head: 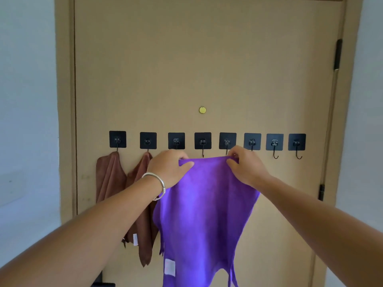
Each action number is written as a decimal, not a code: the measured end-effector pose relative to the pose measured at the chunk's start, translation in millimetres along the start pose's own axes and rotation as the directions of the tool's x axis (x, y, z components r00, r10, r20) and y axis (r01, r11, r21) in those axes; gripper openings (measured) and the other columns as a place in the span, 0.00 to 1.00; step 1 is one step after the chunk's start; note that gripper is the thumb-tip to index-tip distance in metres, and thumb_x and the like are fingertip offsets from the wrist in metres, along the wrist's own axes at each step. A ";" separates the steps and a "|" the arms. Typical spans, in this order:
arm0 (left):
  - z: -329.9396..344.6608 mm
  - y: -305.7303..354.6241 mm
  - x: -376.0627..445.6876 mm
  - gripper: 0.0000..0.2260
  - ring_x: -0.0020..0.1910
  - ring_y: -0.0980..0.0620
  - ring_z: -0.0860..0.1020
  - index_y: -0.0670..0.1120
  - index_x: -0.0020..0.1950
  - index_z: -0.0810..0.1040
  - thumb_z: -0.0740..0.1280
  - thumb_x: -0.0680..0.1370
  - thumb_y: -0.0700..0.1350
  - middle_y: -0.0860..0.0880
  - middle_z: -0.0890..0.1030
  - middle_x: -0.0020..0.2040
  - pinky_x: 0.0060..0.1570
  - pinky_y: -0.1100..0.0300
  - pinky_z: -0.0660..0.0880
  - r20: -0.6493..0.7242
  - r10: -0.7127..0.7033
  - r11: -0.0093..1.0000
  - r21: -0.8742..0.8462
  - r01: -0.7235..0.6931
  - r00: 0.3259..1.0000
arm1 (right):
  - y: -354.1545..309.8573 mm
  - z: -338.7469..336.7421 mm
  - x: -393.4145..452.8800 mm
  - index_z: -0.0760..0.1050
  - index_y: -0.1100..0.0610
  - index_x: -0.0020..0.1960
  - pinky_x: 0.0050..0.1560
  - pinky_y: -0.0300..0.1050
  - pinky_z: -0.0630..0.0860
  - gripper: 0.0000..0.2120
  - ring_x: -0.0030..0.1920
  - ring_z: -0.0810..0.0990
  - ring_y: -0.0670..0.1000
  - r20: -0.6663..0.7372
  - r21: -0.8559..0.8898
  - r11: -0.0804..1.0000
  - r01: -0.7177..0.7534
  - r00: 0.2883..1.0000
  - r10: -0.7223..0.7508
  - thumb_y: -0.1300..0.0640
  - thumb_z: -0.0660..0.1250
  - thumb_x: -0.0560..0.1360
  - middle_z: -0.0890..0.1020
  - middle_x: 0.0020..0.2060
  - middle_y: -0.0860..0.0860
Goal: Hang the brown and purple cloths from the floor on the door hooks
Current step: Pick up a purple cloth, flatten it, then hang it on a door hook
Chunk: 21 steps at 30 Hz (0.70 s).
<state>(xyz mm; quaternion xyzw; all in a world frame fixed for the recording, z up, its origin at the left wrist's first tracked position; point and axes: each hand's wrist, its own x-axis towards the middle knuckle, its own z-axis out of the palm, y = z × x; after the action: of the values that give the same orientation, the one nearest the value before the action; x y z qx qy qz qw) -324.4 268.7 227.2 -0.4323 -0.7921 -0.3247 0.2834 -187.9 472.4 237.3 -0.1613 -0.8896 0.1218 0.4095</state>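
Purple cloth (204, 214) hangs spread in front of the door (207, 69), its top edge stretched between my two hands just below the row of black hooks (203, 141). Left hand (169, 167), silver bangle (158, 181) on the wrist, pinches the top left corner, thumb over the front of the fabric. Right hand (245, 165) pinches the top right corner, fingers curled, right under the fifth hook (227, 141) from the left; I cannot tell whether the cloth touches that hook. Cloth's lower part drops out of view, white label (170, 267) near the bottom. Two brown cloths (109, 177) already hang from the first two hooks, just left of my left forearm. Small brass disc (202, 110) sits on the door above the hooks
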 end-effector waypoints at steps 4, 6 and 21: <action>16.3 -6.6 30.8 0.04 0.44 0.53 0.76 0.56 0.47 0.73 0.64 0.76 0.55 0.56 0.80 0.41 0.43 0.57 0.72 -0.039 -0.032 0.999 0.015 0.033 0.999 | 21.5 16.3 32.9 0.72 0.45 0.50 0.38 0.41 0.70 0.05 0.43 0.77 0.47 0.021 0.078 0.995 0.053 0.998 -0.055 0.54 0.64 0.76 0.81 0.42 0.43; 25.3 -11.5 44.2 0.04 0.39 0.50 0.76 0.55 0.48 0.69 0.63 0.77 0.52 0.53 0.78 0.37 0.38 0.56 0.72 -0.046 0.001 0.998 0.068 0.002 0.999 | 29.8 22.4 49.8 0.71 0.44 0.49 0.37 0.40 0.69 0.06 0.42 0.76 0.45 0.028 0.090 0.988 0.122 0.992 -0.125 0.54 0.65 0.76 0.81 0.41 0.42; 86.1 -47.5 113.7 0.14 0.48 0.52 0.77 0.58 0.59 0.79 0.61 0.78 0.60 0.58 0.70 0.43 0.39 0.59 0.67 0.031 0.086 0.937 0.337 -0.092 0.996 | 59.9 75.0 125.9 0.81 0.48 0.55 0.48 0.47 0.76 0.11 0.53 0.79 0.50 0.022 -0.158 0.901 0.403 0.914 -0.405 0.56 0.61 0.78 0.80 0.54 0.44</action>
<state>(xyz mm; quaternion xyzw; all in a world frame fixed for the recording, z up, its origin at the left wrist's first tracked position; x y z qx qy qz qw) -433.1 371.2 243.2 -0.4153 -0.8178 -0.1675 0.3614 -311.4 569.8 255.6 -0.0062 -0.9083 -0.0380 0.4166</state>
